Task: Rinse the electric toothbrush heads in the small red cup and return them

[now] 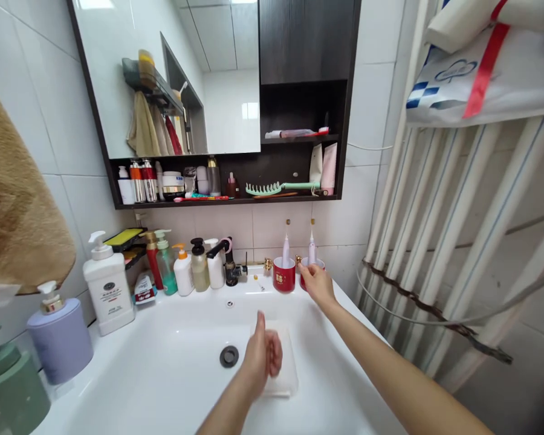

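Note:
My right hand (pixel 317 283) is at the back right of the sink, its fingers closed at the gold handle of a red cup (pixel 303 281) and covering much of that cup. A pale electric toothbrush (pixel 312 246) stands upright in it. Just left stands another red cup (pixel 284 279) with gold lettering and a second pale toothbrush (pixel 286 249). Over the basin hovers my left hand (pixel 265 356), thumb raised and fingers loosely curled, with nothing visible in it. Behind and below it lies a translucent white rectangular item (pixel 284 368), partly hidden by the hand.
The white sink (pixel 172 362) has a dark drain (pixel 229 356) and a black faucet (pixel 230 266). Several pump bottles (pixel 200 266) line its back and left edges. Above hangs a dark mirror cabinet (pixel 306 42) with toiletries. White radiator pipes (pixel 462 241) stand at right.

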{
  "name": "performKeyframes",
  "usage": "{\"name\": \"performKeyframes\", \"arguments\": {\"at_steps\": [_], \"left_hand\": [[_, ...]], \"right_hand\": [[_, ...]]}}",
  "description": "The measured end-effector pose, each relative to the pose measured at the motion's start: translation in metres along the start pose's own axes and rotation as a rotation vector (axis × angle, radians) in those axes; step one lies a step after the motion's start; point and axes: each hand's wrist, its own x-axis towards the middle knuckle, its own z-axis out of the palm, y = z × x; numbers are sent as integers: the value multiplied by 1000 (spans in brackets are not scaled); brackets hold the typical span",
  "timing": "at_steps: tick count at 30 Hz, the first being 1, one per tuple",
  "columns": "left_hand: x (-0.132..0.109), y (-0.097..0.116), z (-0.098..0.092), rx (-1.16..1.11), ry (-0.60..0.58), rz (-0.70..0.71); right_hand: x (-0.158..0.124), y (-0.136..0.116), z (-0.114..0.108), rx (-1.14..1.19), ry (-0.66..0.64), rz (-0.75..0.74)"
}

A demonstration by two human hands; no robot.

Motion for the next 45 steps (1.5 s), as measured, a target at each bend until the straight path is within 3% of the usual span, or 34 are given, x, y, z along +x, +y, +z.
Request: {"name": "performKeyframes", "arguments": {"at_steps": [4, 10, 17, 21, 26, 30, 33, 36, 41, 45], "left_hand": [[13, -40, -22, 86, 108, -101], [28, -42, -30, 149, 90, -131], [25, -43, -37, 245, 133, 25], [19, -29, -27, 346, 221, 219], [30, 2, -6, 454, 297, 439], [51, 10, -11, 504, 348, 426], [60, 9, -23, 486, 349, 386], [57, 16, -29, 400, 360, 433], [33, 43, -26, 170, 381, 547], [13, 41, -22, 40, 329, 506]], "right_hand": [[45, 31, -7, -283, 84, 72], [57, 60, -5, -548, -58, 133], [18, 49, -37, -693, -144, 28], [-23, 36, -46, -674, -224, -105], [-78, 24, -21, -521, -339, -171], [-106, 19, 6, -411, -417, -156], [-113, 21, 19, -373, -456, -143], [-112, 26, 26, -390, -460, -125], [-107, 35, 33, -435, -443, -94], [-107, 42, 36, -452, -446, -91]]}}
